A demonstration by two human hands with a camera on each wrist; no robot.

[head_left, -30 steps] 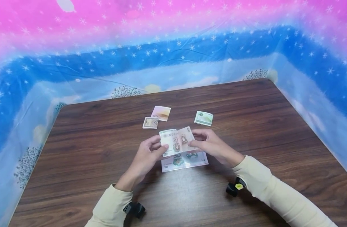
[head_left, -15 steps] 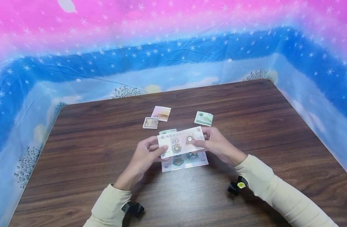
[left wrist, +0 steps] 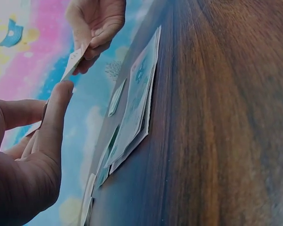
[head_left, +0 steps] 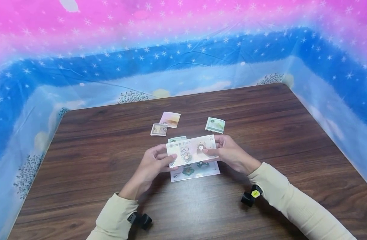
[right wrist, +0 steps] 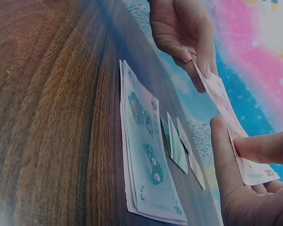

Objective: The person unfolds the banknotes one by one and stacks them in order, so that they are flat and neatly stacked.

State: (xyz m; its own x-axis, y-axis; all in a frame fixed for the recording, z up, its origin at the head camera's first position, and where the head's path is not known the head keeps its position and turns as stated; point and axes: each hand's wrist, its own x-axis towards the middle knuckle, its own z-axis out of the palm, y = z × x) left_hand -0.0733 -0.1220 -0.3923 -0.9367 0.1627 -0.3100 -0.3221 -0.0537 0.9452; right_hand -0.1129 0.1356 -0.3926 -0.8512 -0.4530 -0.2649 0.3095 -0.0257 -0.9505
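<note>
And on the left, my left hand pinched 1 end of the 20 note, thumb on its face! In the middle, the note hung raised off the table, long axis roughly along the far edge, with the 50 note beneath, peeking out away from that edge. Right side: my right hand pinched the other end, angled inward, neither hand nearer!

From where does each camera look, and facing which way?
Head: worn on head, faces forward and down over table; left hand, right hand, sleeves show.
Left wrist: worn there, faces along the table; both hands show.
Right wrist: worn there, faces the held 20 note; both hands show.
Both wrist views share that note.
</note>
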